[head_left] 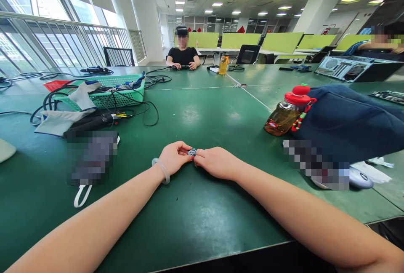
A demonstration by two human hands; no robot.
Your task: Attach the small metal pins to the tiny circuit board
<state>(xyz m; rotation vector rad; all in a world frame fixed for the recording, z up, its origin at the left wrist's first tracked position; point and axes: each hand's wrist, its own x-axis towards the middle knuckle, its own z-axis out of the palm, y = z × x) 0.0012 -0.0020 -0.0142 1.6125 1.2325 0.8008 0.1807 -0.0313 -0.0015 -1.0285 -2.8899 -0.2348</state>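
Note:
A small dark piece with pale markings [192, 152] is held between my two hands, just above or on the green table [202, 201]. My left hand [174, 157], with a pale bangle at the wrist, pinches its left side between thumb and fingers. From the right, my right hand [216, 162] has its fingertips closed at the piece's right edge. The fingertips of both hands nearly meet there and cover part of the piece.
Left: a green basket [126, 96] with gloves and cables, and a dark pouch [94, 159]. Right: a red-lidded bottle [282, 115], a navy bag [350, 121] and a mouse [360, 179]. A person [183, 56] sits across the table.

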